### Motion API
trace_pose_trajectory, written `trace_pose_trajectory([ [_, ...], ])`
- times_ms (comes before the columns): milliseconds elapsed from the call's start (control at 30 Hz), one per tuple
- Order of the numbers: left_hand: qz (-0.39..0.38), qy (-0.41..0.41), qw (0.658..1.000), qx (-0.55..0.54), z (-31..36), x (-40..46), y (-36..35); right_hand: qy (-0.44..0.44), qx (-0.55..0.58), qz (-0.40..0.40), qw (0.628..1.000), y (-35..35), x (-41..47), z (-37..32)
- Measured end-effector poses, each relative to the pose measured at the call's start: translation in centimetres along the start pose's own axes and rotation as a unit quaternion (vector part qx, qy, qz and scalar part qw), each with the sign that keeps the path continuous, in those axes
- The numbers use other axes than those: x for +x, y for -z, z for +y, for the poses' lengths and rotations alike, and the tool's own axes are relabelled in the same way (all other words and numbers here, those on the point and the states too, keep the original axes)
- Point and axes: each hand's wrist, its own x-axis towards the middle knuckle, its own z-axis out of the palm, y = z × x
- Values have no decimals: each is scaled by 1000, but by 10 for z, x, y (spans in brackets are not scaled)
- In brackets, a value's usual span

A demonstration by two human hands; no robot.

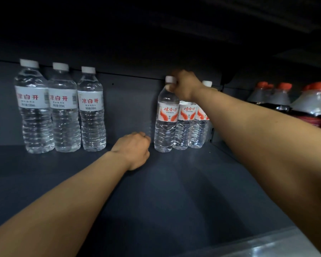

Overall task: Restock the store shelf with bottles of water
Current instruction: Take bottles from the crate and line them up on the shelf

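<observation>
Dark matte shelf (174, 182), flat smooth board, dim light; pale shiny strip along its front edge at lower right

Right hand (185, 86) reaches in from the right, fingers curled round the neck of the front red-label bottle (165, 117), just under its white cap. Bottle is clear ribbed plastic, full of water, upright with its base on the shelf, white label with red swirls

Two more red-label bottles (185, 125) stand just behind and right of it, touching in a tight row. The right forearm crosses in front of their tops; only one white cap shows past the wrist

Left hand (132, 150) sits low over the shelf in the gap between the two bottle groups, knuckles up, fingers curled under. Looks like it holds nothing, but fingertips are hidden, so cannot tell for sure. Close to the held bottle's base, not touching it

Three white-label bottles (63, 108) at left, upright, side by side touching, clear ridged plastic, white screw caps, red characters on the labels, set against the dark back panel (130, 101)

Far right, past a divider: blurred bottles with orange-red caps (285, 93), dark lower halves, detail unreadable
</observation>
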Motion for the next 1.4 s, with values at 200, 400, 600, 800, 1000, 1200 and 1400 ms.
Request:
trace_pose_trajectory([
  [200, 22, -24, 999, 32, 13, -15, 25, 10, -4, -34, 999, 18, -27, -5],
  [400, 48, -43, 996, 68, 29, -54, 50, 31, -56, -57, 996, 38, -95, -14],
  [600, 74, -86, 991, 66, 60, -118, 85, 45, -98, -86, 990, 72, -210, -23],
  [800, 101, -151, 983, 15, 123, -207, 120, 10, -110, -118, 987, 117, -354, -38],
  [1000, 76, -186, 978, -56, 200, -294, 122, -53, -122, -143, 981, 150, -491, -43],
  [1200, 24, -219, 970, -105, 276, -360, 93, -136, -149, -212, 956, 165, -601, -23],
  [1400, -93, -258, 956, -108, 350, -405, 42, -230, -116, -254, 932, 158, -692, 15],
])
